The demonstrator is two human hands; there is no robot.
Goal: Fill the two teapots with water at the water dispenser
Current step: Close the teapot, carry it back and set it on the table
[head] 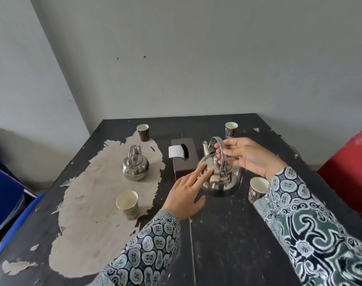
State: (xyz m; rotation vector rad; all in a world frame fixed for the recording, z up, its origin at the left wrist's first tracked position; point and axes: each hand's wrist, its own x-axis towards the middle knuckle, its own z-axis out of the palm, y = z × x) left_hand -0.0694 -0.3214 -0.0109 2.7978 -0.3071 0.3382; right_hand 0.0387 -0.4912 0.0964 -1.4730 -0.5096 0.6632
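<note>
Two shiny metal teapots stand on a worn black table. The larger teapot is at centre right, its lid on and its handle upright. My right hand pinches the top of that handle between thumb and fingers. My left hand is spread flat, fingers apart, its fingertips touching the lid near the knob. The smaller teapot stands alone to the left on a patch of peeled tabletop. No water dispenser is in view.
A brown tissue box sits just left of the larger teapot. Paper cups stand at front left, back left, back right and under my right wrist. A blue chair is left, a red chair right.
</note>
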